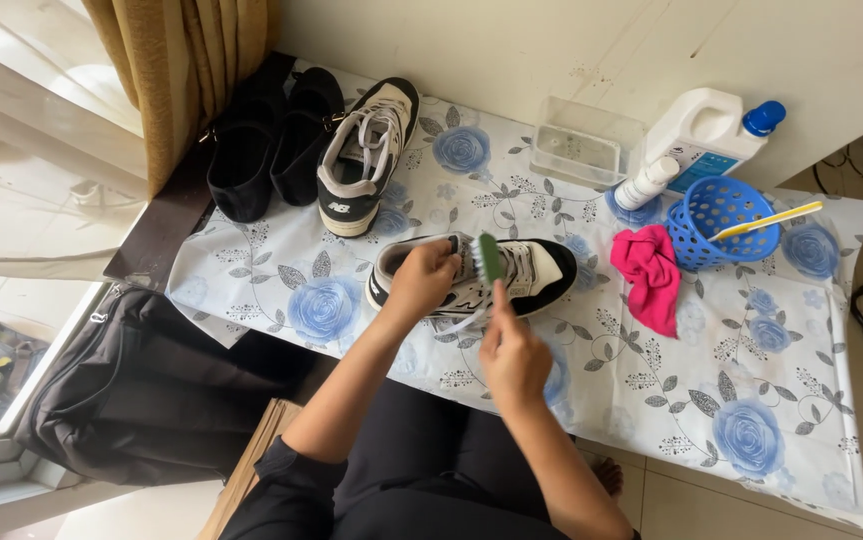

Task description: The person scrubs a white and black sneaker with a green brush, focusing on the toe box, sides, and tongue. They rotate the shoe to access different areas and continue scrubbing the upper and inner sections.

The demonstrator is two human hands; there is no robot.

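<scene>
At centre of surface, black-and-white sneaker lies on its side. Left hand clamps heel end at 9 o'clock. Right hand grips green brush, bristles on laces. Matching sneaker at 11 o'clock; pink cloth and blue basket at 2 o'clock.

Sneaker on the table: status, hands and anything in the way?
Left hand grips the sneaker lying on its side. Right hand holds the green brush against it. Pink cloth beside, apart.
</scene>
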